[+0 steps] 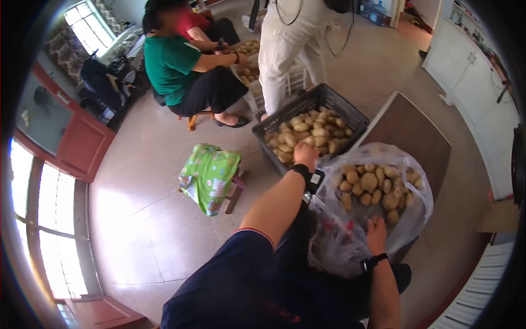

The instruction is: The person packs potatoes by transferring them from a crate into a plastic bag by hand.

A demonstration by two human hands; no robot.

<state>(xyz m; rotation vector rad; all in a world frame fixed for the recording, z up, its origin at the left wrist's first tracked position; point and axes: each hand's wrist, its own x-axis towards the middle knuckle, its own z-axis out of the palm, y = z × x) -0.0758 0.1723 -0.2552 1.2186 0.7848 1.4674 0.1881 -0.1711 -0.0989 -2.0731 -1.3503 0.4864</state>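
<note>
A black plastic crate (357, 130) holds many potatoes (319, 132). My left hand (306, 154) reaches over the crate's near edge, its fingers closed at a potato (309, 141). To the right of the crate, a clear plastic bag (413, 213) lies spread open with more potatoes (369, 181) inside. At the bag's near side is my right hand (376, 236), its fingers curled against a potato at their tips; the fingertips are small and partly blurred.
A small stool with a green cloth (213, 174) stands left of the crate. Beyond sit a person in green (170, 68) and a person in red; another in white trousers (279, 49) stands behind the crate. White cabinets (466, 71) line the right.
</note>
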